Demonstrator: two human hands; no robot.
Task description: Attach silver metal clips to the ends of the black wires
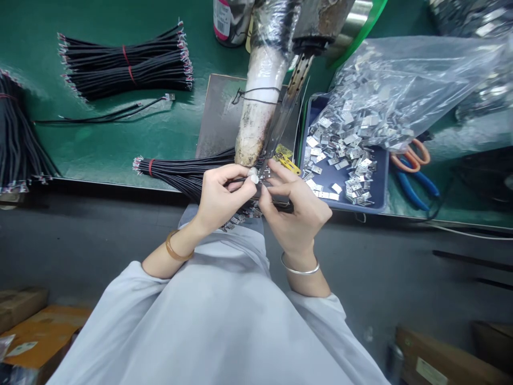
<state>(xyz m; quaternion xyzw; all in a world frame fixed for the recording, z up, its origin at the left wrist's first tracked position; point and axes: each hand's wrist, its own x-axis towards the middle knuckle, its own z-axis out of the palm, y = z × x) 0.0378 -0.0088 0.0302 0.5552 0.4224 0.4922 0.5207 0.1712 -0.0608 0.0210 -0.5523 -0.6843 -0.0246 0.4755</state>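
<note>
My left hand (219,198) is pinched shut on a thin black wire at the table's front edge, a taped fingertip touching the wire's end. My right hand (293,206) is closed beside it, fingers pinched on a small metal piece where the wire ends. Both hands meet just below the tip of a tape-wrapped tool (260,101) that hangs down from above. A bundle of black wires (180,172) tied with a red band lies under my left hand and runs left. More small metal pieces lie beneath my hands.
A dark blue tray (380,184) of small metal clips sits right of my hands, with a clear bag (401,80) of clips spilling into it. Scissors (412,171) lie further right. More black wire bundles (124,67) rest at the back left on the green table.
</note>
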